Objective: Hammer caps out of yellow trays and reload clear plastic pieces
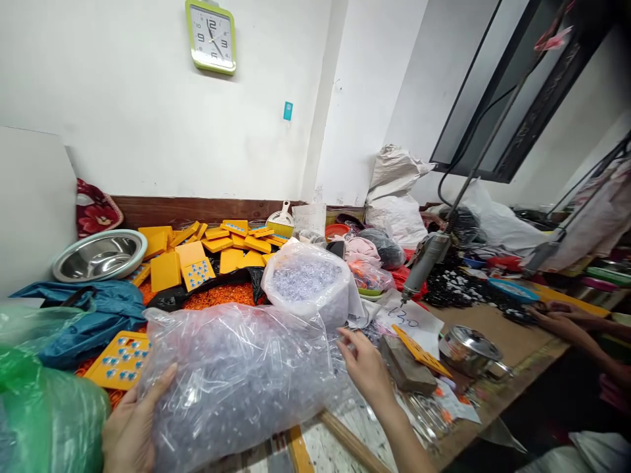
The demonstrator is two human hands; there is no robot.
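Note:
A large clear plastic bag [241, 381] full of small clear pieces lies across the front of the bench. My left hand [131, 420] grips its left end, thumb on the near face and the other fingers partly hidden behind the plastic. By the bag's right end, my right hand [367, 368] has its fingers apart and slightly bent; I cannot tell whether they touch the film. Just behind the bag stands a white lined container [308, 279] of similar clear pieces.
Yellow blocks [165, 270] lie on orange pieces [217, 297] at the back left, near a metal bowl [101, 255]. A rotary tool [424, 263] hangs at right above a grey block [407, 364] and a lidded pot [470, 348]. A co-worker's hands [557, 315] are at far right.

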